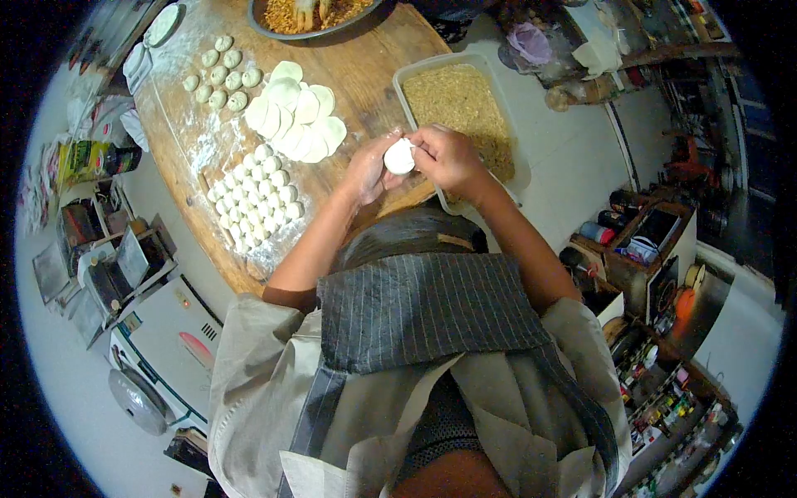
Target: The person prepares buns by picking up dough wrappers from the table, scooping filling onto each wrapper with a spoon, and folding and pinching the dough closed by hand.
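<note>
My left hand [370, 170] cups a round, white dough wrapper [400, 157] near the table's front edge. The fingers of my right hand [448, 156] pinch that wrapper's edge from the right. Whether anything is inside the dough is hidden. Close to my right hand is a clear plastic tub of brownish filling [457, 100]. Flat dough wrappers [286, 116] lie overlapping in a pile beyond my left hand. Left of them, small round filled buns [217, 79] stand in a group. Nearer me sit rows of small white dough pieces [257, 195].
Another person's hand [309, 12] reaches into a metal bowl [311, 35] of orange-brown filling at the far edge. Flour dusts the wooden table [374, 66]. A thin wooden stick [225, 236] lies beside the dough pieces. Cluttered shelves [656, 390] stand at the right.
</note>
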The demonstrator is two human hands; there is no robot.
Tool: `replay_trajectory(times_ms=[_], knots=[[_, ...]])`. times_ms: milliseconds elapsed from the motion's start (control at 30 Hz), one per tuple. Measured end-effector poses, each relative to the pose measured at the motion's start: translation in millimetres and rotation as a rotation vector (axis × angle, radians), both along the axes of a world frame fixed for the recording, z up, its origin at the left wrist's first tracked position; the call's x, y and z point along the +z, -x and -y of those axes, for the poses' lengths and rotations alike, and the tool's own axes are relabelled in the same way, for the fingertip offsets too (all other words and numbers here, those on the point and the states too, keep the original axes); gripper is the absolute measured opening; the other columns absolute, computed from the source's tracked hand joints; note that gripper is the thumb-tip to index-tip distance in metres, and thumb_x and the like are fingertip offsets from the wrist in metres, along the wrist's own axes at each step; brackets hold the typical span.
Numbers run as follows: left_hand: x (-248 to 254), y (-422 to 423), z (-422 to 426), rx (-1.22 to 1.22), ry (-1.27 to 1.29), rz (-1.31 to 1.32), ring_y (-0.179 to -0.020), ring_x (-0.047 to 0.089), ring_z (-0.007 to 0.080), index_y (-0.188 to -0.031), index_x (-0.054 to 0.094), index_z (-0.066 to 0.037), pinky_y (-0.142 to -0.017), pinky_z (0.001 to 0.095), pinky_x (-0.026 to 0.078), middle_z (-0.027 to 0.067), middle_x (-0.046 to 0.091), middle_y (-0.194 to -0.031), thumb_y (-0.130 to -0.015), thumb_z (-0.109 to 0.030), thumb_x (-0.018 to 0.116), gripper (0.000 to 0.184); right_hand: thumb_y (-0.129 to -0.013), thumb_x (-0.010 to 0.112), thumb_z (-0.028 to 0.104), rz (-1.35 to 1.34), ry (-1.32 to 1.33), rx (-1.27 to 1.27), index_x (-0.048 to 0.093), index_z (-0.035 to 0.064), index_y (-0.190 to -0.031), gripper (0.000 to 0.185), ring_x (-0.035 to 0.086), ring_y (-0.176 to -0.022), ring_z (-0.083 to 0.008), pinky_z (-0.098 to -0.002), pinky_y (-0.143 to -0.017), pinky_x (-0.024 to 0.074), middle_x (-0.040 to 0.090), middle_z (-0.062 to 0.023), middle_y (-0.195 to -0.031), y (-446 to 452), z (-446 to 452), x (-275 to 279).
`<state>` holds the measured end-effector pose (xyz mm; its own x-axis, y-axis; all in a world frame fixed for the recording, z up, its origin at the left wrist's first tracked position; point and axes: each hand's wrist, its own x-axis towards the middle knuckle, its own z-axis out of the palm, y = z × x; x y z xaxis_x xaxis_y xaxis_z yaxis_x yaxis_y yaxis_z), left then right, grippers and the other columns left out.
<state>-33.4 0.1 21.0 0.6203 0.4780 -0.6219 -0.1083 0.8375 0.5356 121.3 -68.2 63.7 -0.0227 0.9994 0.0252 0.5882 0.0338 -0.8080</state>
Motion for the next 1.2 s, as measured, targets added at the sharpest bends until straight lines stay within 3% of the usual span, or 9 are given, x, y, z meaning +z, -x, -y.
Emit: replay_trajectory(times_ms=[33, 267, 467, 567, 667, 767, 933, 1033, 1200], knots=[[-7.4, 6.5, -3.6, -0.078, -0.035, 0.069, -0.053, 0.052, 0.01, -0.094, 0.058, -0.009, -0.04, 0.0221, 0.035, 0.0036, 0.06, -0.074, -0.097, -0.035, 0.046, 0.03, -0.085, 0.061, 0.006, -0.159, 0.219, -0.077, 0.058, -0.0013, -0.1, 0.016, 0.062, -0.077, -0.0138, -0.0299, -0.068, 0.0507, 0.063, -0.0098, -0.082, 3.0, -0.2, 5.3], [14.2, 3.8, 1.3, -0.1, -0.172, -0.017, -0.045, 0.046, 0.008, -0.093, 0.057, -0.007, -0.034, 0.0222, 0.026, 0.003, 0.057, -0.067, -0.097, -0.035, 0.045, 0.03, -0.087, 0.06, 0.006, -0.498, 0.365, -0.114, 0.058, -0.0025, -0.1, 0.016, 0.062, -0.072, -0.0116, -0.0277, -0.064, 0.0508, 0.064, -0.0092, -0.082, 4.2, -2.1, -12.7], [-4.5, 14.2, 1.4, -0.048, -0.056, 0.028, -0.041, 0.044, 0.0089, -0.093, 0.056, -0.007, -0.032, 0.0222, 0.023, 0.0026, 0.056, -0.064, -0.097, -0.036, 0.044, 0.032, -0.086, 0.064, 0.009, -0.418, 0.44, -0.159, 0.059, -0.0033, -0.103, 0.022, 0.062, -0.068, -0.0113, -0.0256, -0.06, 0.0497, 0.064, -0.0071, -0.08, 11.8, -2.8, -5.4], [-8.4, 17.9, 1.8, -0.041, -0.118, 0.005, -0.043, 0.045, 0.0092, -0.091, 0.056, -0.008, -0.033, 0.0228, 0.024, 0.0021, 0.056, -0.065, -0.097, -0.038, 0.043, 0.033, -0.086, 0.065, 0.011, -0.177, -0.098, 0.083, 0.061, -0.0015, -0.103, 0.022, 0.06, -0.066, -0.0111, -0.0249, -0.059, 0.0488, 0.064, -0.0065, -0.078, 13.1, -3.3, -28.8], [9.8, 18.0, 7.2, 0.005, -0.237, -0.157, -0.047, 0.047, 0.0092, -0.089, 0.057, -0.01, -0.035, 0.0231, 0.028, 0.0013, 0.056, -0.066, -0.097, -0.04, 0.044, 0.033, -0.084, 0.066, 0.013, -0.145, -0.053, 0.066, 0.062, 0.0016, -0.103, 0.023, 0.059, -0.064, -0.0112, -0.0255, -0.059, 0.0483, 0.064, -0.0072, -0.078, 21.3, -2.1, -18.6], [14.2, 22.8, 9.9, 0.011, -0.299, -0.254, -0.055, 0.052, 0.0095, -0.088, 0.058, -0.012, -0.039, 0.0246, 0.034, 0.0011, 0.058, -0.069, -0.096, -0.041, 0.045, 0.033, -0.081, 0.068, 0.014, 0.041, -0.333, 0.072, 0.063, 0.0033, -0.1, 0.022, 0.059, -0.064, -0.0119, -0.0274, -0.059, 0.0479, 0.064, -0.0087, -0.078, 29.3, -1.6, -18.6], [11.9, 28.6, 15.9, 0.154, -0.078, -0.133, -0.065, 0.057, 0.0099, -0.091, 0.058, -0.012, -0.047, 0.0238, 0.042, 0.0012, 0.061, -0.077, -0.096, -0.041, 0.045, 0.032, -0.079, 0.063, 0.015, 0.192, 0.114, -0.007, 0.06, 0.0029, -0.092, 0.018, 0.063, -0.069, -0.0319, -0.041, -0.061, 0.0491, 0.063, -0.0169, -0.08, 53.2, -13.7, 11.9], [9.3, 37.0, 17.0, 0.276, -0.051, -0.043, -0.069, 0.059, 0.0098, -0.095, 0.059, -0.012, -0.051, 0.023, 0.044, 0.001, 0.062, -0.081, -0.097, -0.038, 0.043, 0.031, -0.08, 0.058, 0.016, 0.229, 0.158, -0.002, 0.058, 0.0039, -0.098, 0.022, 0.062, -0.075, -0.0382, -0.0456, -0.064, 0.0486, 0.063, -0.0197, -0.084, 64.8, -19.2, 6.0], [-9.8, 53.7, 14.6, 0.384, -0.094, 0.004, -0.071, 0.06, 0.0096, -0.1, 0.059, -0.01, -0.052, 0.0234, 0.045, 0.0003, 0.062, -0.083, -0.097, -0.03, 0.042, 0.027, -0.082, 0.052, 0.014, 0.277, 0.06, 0.163, 0.055, 0.0056, -0.108, 0.027, 0.062, -0.085, -0.0378, -0.0454, -0.071, 0.0489, 0.062, -0.0214, -0.093, 86.2, -35.6, 4.7]])
